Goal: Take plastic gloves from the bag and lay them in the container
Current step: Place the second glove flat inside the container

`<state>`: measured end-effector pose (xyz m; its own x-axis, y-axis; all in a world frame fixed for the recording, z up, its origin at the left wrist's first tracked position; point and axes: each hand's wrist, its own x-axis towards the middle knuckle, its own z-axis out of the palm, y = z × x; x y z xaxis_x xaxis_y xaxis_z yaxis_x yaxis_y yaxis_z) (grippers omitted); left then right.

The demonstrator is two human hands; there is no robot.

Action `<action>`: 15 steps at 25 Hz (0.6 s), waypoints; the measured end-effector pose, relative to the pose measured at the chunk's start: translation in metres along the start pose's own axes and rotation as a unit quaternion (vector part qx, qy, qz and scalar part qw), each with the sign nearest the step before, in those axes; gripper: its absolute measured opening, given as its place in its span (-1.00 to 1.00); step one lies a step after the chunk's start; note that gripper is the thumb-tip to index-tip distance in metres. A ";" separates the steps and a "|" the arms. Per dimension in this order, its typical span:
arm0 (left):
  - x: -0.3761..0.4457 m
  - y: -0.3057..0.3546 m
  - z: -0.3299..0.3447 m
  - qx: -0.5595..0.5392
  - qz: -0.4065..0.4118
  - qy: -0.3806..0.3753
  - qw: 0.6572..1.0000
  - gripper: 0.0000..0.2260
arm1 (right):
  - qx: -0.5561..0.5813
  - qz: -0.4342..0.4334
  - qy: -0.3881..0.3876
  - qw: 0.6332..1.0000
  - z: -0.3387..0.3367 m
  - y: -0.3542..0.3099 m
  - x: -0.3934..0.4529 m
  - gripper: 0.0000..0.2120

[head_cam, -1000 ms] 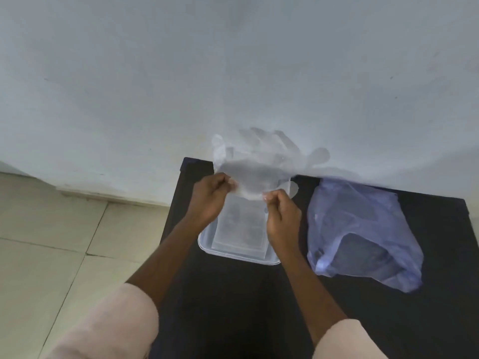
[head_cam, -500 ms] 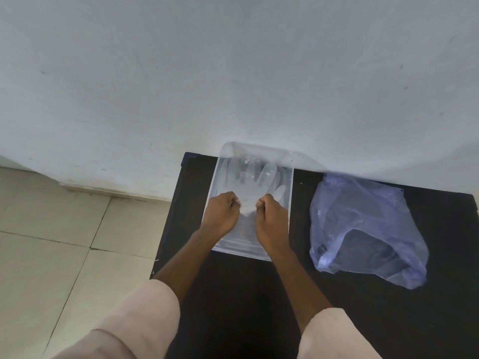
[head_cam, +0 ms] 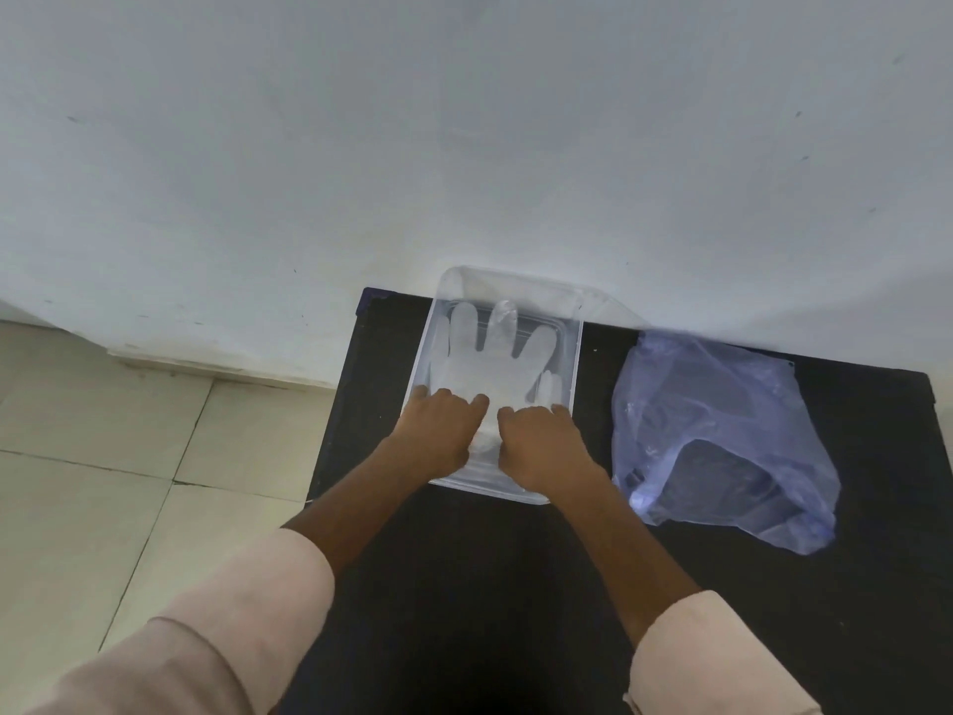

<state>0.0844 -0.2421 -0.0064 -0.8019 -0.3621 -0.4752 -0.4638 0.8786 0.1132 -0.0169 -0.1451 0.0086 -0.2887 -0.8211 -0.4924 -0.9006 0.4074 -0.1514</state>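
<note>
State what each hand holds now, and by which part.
Both the left hand and right hand press flat on the cuff end of the translucent plastic glove; neither grips it.

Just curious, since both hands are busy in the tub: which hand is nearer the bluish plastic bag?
Right. The right hand is in the clear plastic container on the side beside the bluish plastic bag; the left hand lies farther away.

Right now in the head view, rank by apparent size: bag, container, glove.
1. bag
2. container, close to the bag, so the top two are unsure
3. glove, clearly smallest, lying inside the container
</note>
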 end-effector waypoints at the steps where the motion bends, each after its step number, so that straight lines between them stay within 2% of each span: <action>1: -0.001 -0.001 0.002 0.059 0.017 -0.010 0.998 -0.57 | -0.020 -0.007 -0.031 0.999 0.000 0.002 -0.001 -0.69; 3: -0.004 -0.005 0.008 0.135 0.043 -0.044 0.989 -0.59 | -0.065 -0.025 -0.088 0.994 0.001 0.007 -0.004 -0.68; 6: -0.003 -0.011 0.007 0.168 0.064 -0.080 0.981 -0.63 | -0.139 -0.051 -0.140 0.979 0.000 0.011 -0.008 -0.67; 15: 0.001 -0.015 0.011 0.182 0.092 -0.117 0.972 -0.58 | -0.209 -0.065 -0.148 0.965 0.008 0.014 -0.007 -0.65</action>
<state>0.0947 -0.2520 -0.0182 -0.7312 -0.1445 -0.6667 -0.1218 0.9893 -0.0809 -0.0244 -0.1304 0.0028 -0.1148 -0.6790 -0.7251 -0.9931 0.0618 0.0993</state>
